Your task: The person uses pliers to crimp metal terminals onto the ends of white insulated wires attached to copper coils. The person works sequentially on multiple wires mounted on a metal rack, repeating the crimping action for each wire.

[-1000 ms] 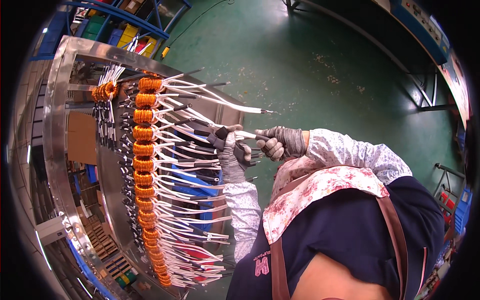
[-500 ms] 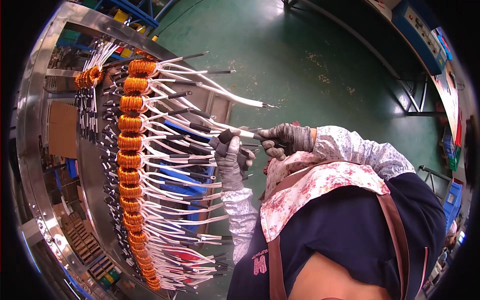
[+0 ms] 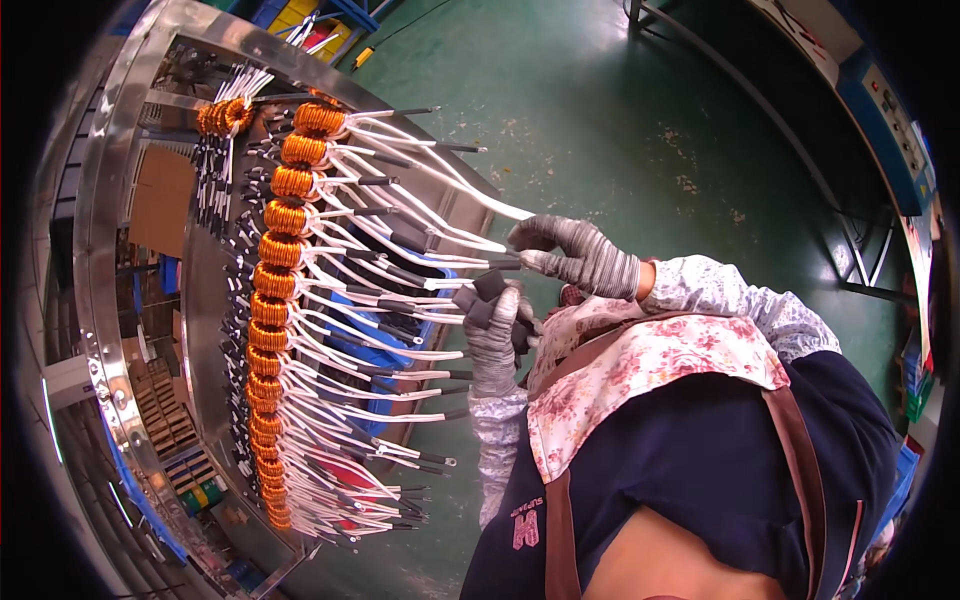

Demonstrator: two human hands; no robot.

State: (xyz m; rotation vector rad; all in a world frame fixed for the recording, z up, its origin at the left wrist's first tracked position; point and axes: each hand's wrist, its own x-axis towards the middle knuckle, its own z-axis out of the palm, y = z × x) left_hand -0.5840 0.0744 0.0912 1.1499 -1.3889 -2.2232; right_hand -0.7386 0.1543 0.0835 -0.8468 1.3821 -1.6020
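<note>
Copper-wound ring coils (image 3: 284,216) hang in a long row, their white leads (image 3: 440,165) stretching toward me, many tipped with black sleeves. My right hand (image 3: 585,258), in a grey glove, has its fingers closed round the end of a long white lead from the top coils; the lead's tip is hidden in the fingers. Just below those fingers lies another lead end with a black sleeve (image 3: 505,262). Lower down, my gloved left hand (image 3: 492,345) is closed on several short black sleeves (image 3: 482,298), close to the neighbouring lead ends.
A metal frame (image 3: 105,200) carries the coil row, with a smaller coil bunch (image 3: 226,117) behind it. Blue bins (image 3: 365,345) sit under the leads. On the right stands a bench with a blue control box (image 3: 885,130). Green floor (image 3: 600,120) lies beyond my hands.
My right hand has left the sleeved lead beside my left hand and moved up to the long white lead's end. My left hand still holds the black sleeves. The whole view has shifted.
</note>
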